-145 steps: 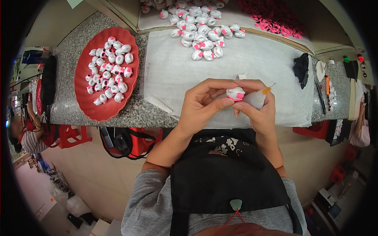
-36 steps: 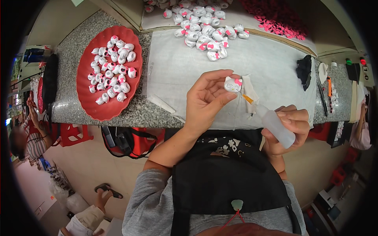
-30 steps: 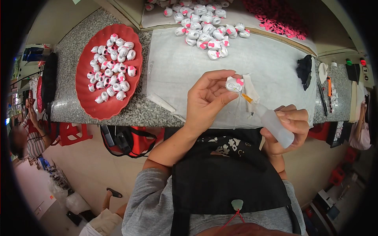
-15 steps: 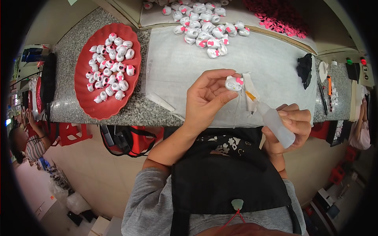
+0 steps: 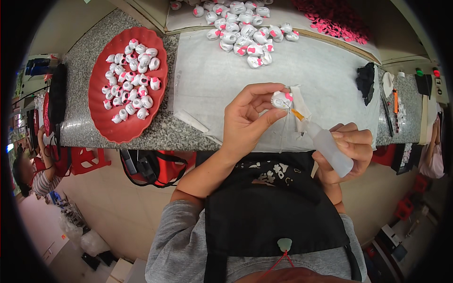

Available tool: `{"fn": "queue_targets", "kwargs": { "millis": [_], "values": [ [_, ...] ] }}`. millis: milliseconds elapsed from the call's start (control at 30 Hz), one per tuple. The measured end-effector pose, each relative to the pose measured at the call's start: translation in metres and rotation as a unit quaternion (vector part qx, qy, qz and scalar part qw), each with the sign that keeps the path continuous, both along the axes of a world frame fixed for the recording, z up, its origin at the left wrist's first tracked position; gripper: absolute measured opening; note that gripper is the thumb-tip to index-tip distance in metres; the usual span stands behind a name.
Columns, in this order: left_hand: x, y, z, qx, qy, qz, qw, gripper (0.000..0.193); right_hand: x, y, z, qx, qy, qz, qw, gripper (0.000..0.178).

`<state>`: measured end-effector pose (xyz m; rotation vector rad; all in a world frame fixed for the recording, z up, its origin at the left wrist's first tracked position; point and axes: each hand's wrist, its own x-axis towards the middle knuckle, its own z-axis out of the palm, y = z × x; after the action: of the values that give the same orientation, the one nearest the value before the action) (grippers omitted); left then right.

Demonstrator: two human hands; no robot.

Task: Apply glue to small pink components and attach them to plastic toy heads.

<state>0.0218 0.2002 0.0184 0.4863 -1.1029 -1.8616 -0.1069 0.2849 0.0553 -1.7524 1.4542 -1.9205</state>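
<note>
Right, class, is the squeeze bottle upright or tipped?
Tipped: seen from above, the squeeze bottle slants in the right hand, its orange nozzle pointing toward the white figure in the left hand.

White paper sheet (image 5: 316,68) offered free room either side of centre, heaped white cat-head beads (image 5: 246,32) blocked behind, scalloped red tray (image 5: 126,132) left, translucent plastic bottle (image 5: 331,152) near right.

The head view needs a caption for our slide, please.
Left hand holds a white-and-pink cat-head piece; right hand, a translucent plastic bottle.
</note>
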Motion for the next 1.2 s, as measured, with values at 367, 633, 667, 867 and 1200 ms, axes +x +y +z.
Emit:
{"fn": "queue_targets", "kwargs": {
  "millis": [367, 633, 667, 867, 1200],
  "values": [
    [0.002, -0.001, -0.004, -0.162, -0.097, 0.048, 0.981, 0.030, 0.001, 0.002, 0.002, 0.031, 0.016, 0.017, 0.999, 0.038],
    [0.006, -0.006, -0.002, -0.165, -0.105, 0.069, 0.978, 0.031, -0.005, -0.005, 0.009, 0.058, -0.029, -0.001, 0.998, 0.031],
    [0.007, -0.007, -0.002, -0.134, -0.093, 0.078, 0.984, 0.033, -0.013, -0.006, 0.006, 0.069, -0.064, 0.015, 0.995, 0.029],
    [0.009, -0.013, -0.006, -0.032, -0.025, 0.104, 0.994, 0.034, -0.066, -0.062, 0.001, 0.246, -0.165, 0.028, 0.955, 0.026],
    [0.018, -0.015, -0.005, -0.021, -0.043, 0.125, 0.991, 0.033, -0.120, -0.157, -0.035, 0.258, 0.376, -0.096, 0.885, 0.026]
  ]
}}
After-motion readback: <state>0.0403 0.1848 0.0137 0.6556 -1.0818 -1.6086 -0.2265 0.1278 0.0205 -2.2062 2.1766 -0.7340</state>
